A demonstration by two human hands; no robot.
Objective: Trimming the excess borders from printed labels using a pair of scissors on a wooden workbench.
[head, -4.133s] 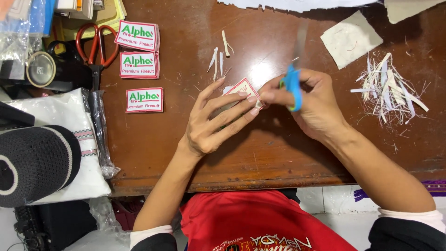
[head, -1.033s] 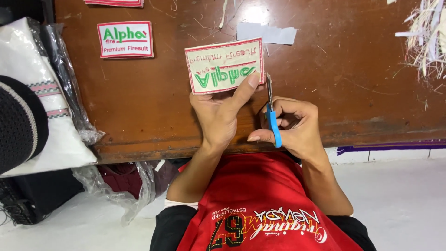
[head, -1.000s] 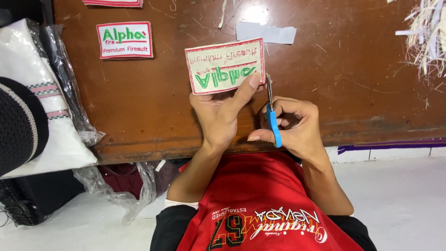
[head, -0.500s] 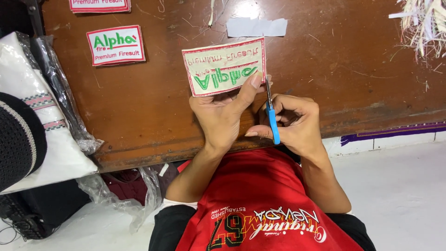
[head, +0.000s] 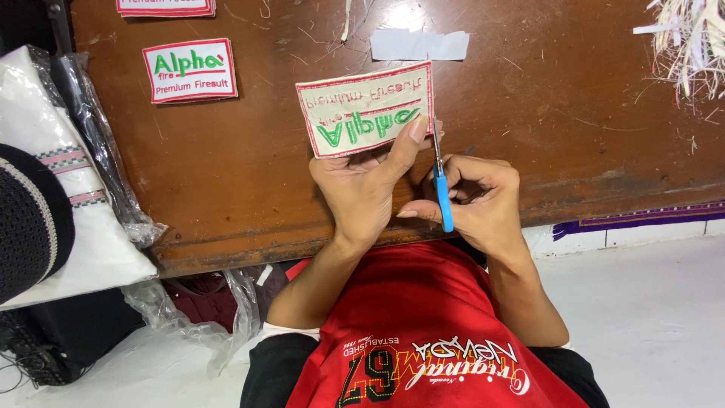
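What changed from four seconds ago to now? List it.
The left hand let go of a small scrap and now holds a large embroidered patch. The blue-handled scissors in the right hand turned to its right edge. The finished patch stayed on the table.

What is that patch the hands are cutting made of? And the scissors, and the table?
The patch looks like cream cloth with stitched green letters and a red sewn border, probably embroidery. The scissors show thin grey blades, likely metal, and a glossy blue handle, likely plastic. The table looks like dark brown varnished wood, scratched and worn at its edge.
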